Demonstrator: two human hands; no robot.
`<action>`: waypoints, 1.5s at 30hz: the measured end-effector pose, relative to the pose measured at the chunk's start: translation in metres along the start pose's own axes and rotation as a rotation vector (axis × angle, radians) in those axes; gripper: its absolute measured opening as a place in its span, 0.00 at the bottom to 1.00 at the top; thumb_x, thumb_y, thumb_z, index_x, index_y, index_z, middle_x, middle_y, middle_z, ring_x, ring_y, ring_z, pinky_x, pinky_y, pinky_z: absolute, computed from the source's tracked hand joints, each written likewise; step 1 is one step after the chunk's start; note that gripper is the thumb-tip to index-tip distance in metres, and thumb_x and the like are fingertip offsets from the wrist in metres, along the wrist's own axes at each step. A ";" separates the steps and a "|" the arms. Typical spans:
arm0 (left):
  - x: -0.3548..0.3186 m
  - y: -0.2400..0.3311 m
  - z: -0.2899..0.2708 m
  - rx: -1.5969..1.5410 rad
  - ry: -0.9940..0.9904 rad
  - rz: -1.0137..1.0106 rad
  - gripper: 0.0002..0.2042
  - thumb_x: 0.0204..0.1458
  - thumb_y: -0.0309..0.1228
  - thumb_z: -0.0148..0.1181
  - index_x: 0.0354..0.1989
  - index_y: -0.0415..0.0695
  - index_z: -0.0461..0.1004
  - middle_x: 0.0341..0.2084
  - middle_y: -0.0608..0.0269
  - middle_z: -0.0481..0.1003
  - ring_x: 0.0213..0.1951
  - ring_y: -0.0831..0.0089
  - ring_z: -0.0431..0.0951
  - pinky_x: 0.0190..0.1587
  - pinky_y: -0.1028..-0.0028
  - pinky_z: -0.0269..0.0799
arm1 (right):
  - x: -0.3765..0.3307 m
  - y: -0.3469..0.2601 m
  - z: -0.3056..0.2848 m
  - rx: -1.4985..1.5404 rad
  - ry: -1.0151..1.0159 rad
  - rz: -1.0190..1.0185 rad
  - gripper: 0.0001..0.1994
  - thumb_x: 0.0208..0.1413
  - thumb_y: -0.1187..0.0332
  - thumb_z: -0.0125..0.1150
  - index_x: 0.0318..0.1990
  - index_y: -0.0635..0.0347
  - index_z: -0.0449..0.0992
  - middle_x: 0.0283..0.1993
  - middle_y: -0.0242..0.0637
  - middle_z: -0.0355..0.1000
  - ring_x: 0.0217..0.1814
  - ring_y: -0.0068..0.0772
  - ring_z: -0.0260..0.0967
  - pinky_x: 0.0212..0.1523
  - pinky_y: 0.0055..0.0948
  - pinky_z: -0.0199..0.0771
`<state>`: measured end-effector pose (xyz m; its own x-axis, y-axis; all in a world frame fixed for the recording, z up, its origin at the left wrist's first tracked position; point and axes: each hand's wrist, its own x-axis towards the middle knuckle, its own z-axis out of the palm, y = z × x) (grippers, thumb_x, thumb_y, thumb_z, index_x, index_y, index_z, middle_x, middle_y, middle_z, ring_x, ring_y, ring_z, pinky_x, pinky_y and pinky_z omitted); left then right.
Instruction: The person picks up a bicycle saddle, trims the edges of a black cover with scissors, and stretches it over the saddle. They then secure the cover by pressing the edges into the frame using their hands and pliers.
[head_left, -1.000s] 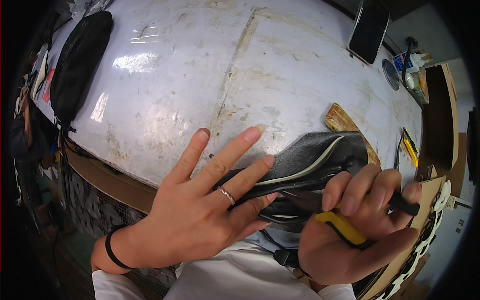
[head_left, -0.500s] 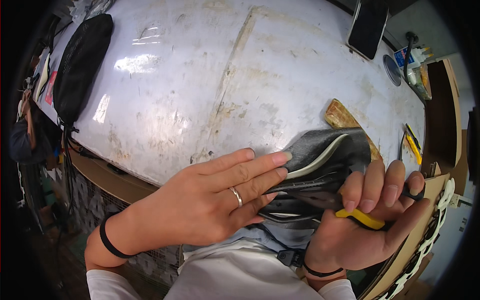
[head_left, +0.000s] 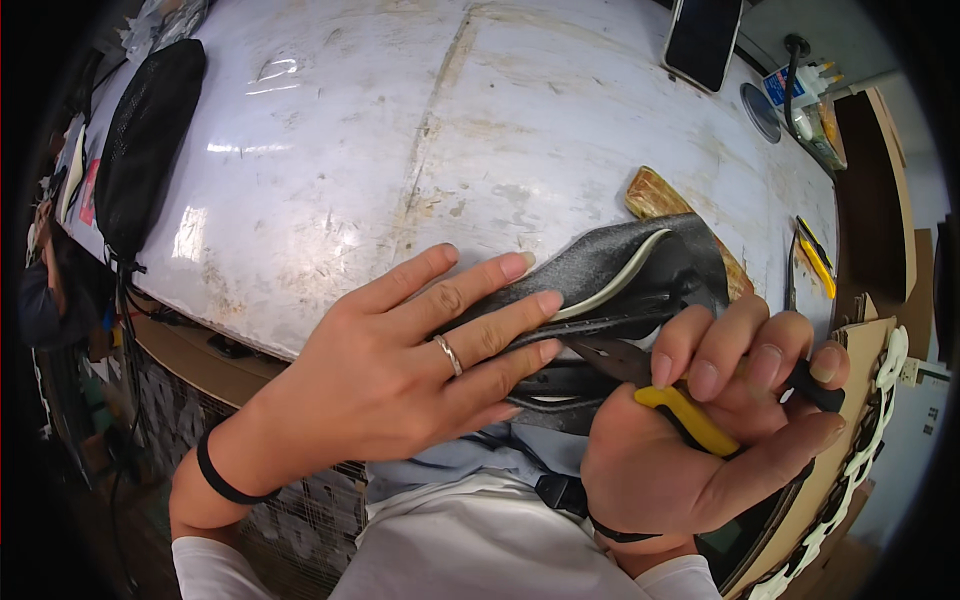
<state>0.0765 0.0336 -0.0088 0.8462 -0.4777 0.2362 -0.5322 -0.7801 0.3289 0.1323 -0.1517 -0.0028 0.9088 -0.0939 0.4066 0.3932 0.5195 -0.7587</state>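
A black leather-like piece [head_left: 690,258] with a curved pale strip lies at the near edge of the table. My left hand [head_left: 420,350], a ring on one finger, rests over its left part with fingers stretched and spread. Palm up, my right hand [head_left: 690,430] has its fingers curled round pliers [head_left: 690,420] with yellow-and-black handles. The dark jaws point left onto the black piece, close to my left fingertips. What lies right at the jaw tips is hard to make out. A wooden block [head_left: 655,192] sits partly beneath the black piece.
A yellow utility knife [head_left: 817,262] lies at the right edge. Farther back are a phone [head_left: 703,42], a round grey disc [head_left: 761,112] and small bottles [head_left: 795,85]. A black mesh pouch [head_left: 150,150] is at the left. Cardboard [head_left: 825,420] stands at the right.
The left-hand fingers have spread farther apart. My right hand has shifted slightly left with the pliers, and their jaws now show more. The whole view has shifted a little.
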 end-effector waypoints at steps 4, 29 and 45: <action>0.002 0.005 -0.003 0.097 -0.022 -0.034 0.20 0.53 0.48 0.65 0.53 0.55 0.84 0.65 0.66 0.75 0.70 0.55 0.69 0.73 0.51 0.58 | 0.010 -0.006 0.006 0.006 0.050 0.144 0.17 0.76 0.48 0.43 0.57 0.49 0.66 0.41 0.29 0.61 0.34 0.24 0.57 0.35 0.28 0.63; 0.018 -0.007 0.006 -0.205 0.035 0.058 0.23 0.46 0.39 0.73 0.46 0.34 0.83 0.57 0.46 0.78 0.54 0.58 0.83 0.62 0.55 0.77 | 0.023 -0.008 0.015 0.032 0.301 0.065 0.17 0.77 0.52 0.44 0.51 0.57 0.68 0.36 0.29 0.58 0.32 0.24 0.55 0.34 0.25 0.61; 0.019 0.014 -0.006 0.036 -0.070 -0.108 0.23 0.53 0.52 0.64 0.52 0.53 0.84 0.69 0.63 0.71 0.73 0.52 0.64 0.73 0.41 0.50 | 0.028 -0.013 0.009 -0.054 0.265 0.104 0.16 0.75 0.53 0.47 0.55 0.57 0.66 0.41 0.33 0.63 0.35 0.26 0.58 0.35 0.29 0.61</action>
<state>0.0844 0.0160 0.0059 0.8991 -0.4160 0.1365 -0.4375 -0.8419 0.3160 0.1509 -0.1538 0.0230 0.9467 -0.2648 0.1836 0.2965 0.4927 -0.8181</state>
